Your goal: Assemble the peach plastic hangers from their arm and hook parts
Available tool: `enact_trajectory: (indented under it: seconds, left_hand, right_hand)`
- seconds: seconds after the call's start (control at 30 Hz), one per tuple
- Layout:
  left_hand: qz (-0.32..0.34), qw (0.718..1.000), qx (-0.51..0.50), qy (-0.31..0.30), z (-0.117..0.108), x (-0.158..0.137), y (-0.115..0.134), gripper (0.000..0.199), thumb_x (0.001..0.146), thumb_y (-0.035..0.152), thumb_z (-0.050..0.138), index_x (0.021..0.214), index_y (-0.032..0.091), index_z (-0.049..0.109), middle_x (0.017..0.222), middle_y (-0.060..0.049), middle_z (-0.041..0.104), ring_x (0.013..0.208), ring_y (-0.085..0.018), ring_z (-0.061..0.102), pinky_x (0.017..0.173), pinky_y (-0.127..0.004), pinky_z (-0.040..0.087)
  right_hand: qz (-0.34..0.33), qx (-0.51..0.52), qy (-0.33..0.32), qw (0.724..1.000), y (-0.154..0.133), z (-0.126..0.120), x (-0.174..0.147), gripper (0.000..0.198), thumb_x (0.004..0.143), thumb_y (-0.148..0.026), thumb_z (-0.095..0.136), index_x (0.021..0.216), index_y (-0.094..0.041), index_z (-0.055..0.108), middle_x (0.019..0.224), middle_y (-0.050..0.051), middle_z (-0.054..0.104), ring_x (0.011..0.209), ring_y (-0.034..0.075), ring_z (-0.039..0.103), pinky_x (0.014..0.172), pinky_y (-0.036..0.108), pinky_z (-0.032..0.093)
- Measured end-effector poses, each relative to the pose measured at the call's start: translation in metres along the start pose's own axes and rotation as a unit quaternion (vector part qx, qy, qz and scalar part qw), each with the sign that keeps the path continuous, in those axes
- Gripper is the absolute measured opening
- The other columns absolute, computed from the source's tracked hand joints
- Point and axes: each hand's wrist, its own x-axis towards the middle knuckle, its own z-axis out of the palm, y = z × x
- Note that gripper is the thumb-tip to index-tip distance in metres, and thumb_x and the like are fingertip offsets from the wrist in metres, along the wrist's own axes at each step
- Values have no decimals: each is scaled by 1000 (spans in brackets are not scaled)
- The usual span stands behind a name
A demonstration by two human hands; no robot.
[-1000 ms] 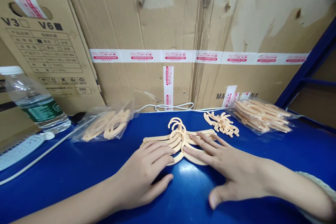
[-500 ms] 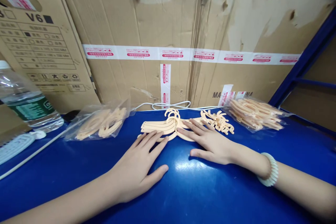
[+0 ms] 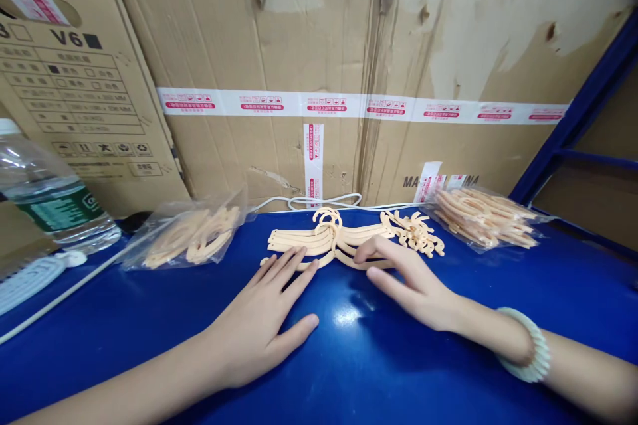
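Note:
Several beige curved strips, shaped like clothes-hanger arms, lie fanned out in a left row (image 3: 294,239) and a right row (image 3: 366,234). Beige hook-shaped pieces (image 3: 326,216) overlap where the rows meet. My left hand (image 3: 264,312) lies flat with fingers spread, its fingertips on the lowest left strip. Over the right-hand strips, my right hand (image 3: 416,285) is raised with bent fingers, thumb and index finger apart; nothing shows between them. It covers part of the lowest right strip (image 3: 356,261). Beside it is a loose pile of small beige hooks (image 3: 416,232).
Clear bags of beige pieces lie at left (image 3: 194,236) and right (image 3: 483,216). A water bottle (image 3: 60,212), a pale blue hairbrush (image 3: 32,282) and a white cable (image 3: 64,302) are on the left. Cardboard (image 3: 279,46) walls off the back of the blue table (image 3: 309,385).
My right hand has lifted off the right-hand strips and drawn back toward me, its fingers now bent. My left hand has hardly moved.

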Motion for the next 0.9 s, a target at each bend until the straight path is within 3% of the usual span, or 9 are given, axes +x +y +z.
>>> enact_trajectory:
  seconds: [0.03, 0.07, 0.13, 0.2, 0.27, 0.53, 0.63, 0.9]
  left_hand:
    - [0, 1000, -4, 3, 0, 0, 0, 61, 96, 55, 40, 150, 27, 32, 157, -9, 31, 144, -32, 29, 113, -56, 30]
    - [0, 1000, -8, 6, 1, 0, 1, 61, 96, 55, 41, 150, 28, 33, 157, -9, 31, 144, -32, 29, 113, -56, 30]
    - [-1, 1000, -13, 10, 1, 0, 1, 60, 96, 55, 41, 150, 28, 34, 157, -9, 31, 144, -33, 29, 114, -56, 30]
    - [-2, 1000, -12, 9, 1, 0, 2, 60, 96, 55, 41, 150, 28, 33, 158, -9, 31, 143, -33, 30, 114, -56, 29]
    - [0, 1000, -11, 11, 2, 0, 1, 61, 96, 55, 42, 150, 28, 33, 158, -9, 30, 143, -33, 30, 114, -56, 29]
    - [14, 1000, -13, -20, 1, 0, -3, 63, 96, 53, 42, 152, 28, 27, 159, -11, 26, 145, -35, 26, 112, -60, 29]
    - [3, 1000, -15, 1, 0, 0, -3, 62, 96, 53, 44, 151, 27, 30, 158, -11, 27, 144, -35, 26, 113, -59, 29]
    - [25, 999, -34, -16, 1, 0, -10, 66, 95, 50, 49, 153, 30, 24, 159, -11, 24, 145, -37, 24, 112, -62, 28]
  right_hand:
    - [48, 143, 44, 988, -4, 4, 0, 7, 83, -22, 53, 88, -20, 57, 87, 7, 60, 85, 23, 55, 80, 39, 43]
    - [95, 280, 70, 953, -8, 7, -1, 2, 76, -20, 53, 79, -21, 52, 76, 4, 55, 74, 21, 51, 72, 35, 41]
    - [160, 487, 67, 856, -14, 13, -1, 10, 62, -18, 52, 68, -20, 44, 64, 1, 45, 62, 17, 42, 63, 31, 36]
    - [188, 586, 36, 788, -16, 17, -1, 15, 52, -16, 51, 63, -19, 41, 59, -1, 40, 57, 15, 35, 59, 28, 31]
    - [192, 620, 18, 760, -16, 20, -1, 19, 46, -14, 50, 60, -19, 38, 56, -2, 35, 55, 14, 31, 57, 27, 27]
    - [197, 654, -16, 730, -16, 26, -4, 26, 41, -11, 49, 62, -19, 36, 56, -2, 31, 55, 14, 30, 57, 27, 24]
    - [202, 657, -29, 726, -17, 27, -5, 25, 43, -11, 49, 63, -19, 37, 55, -3, 31, 55, 14, 30, 56, 27, 24]
    - [204, 662, -39, 720, -18, 27, -6, 22, 46, -10, 50, 62, -20, 37, 55, -3, 32, 54, 14, 28, 56, 27, 23]
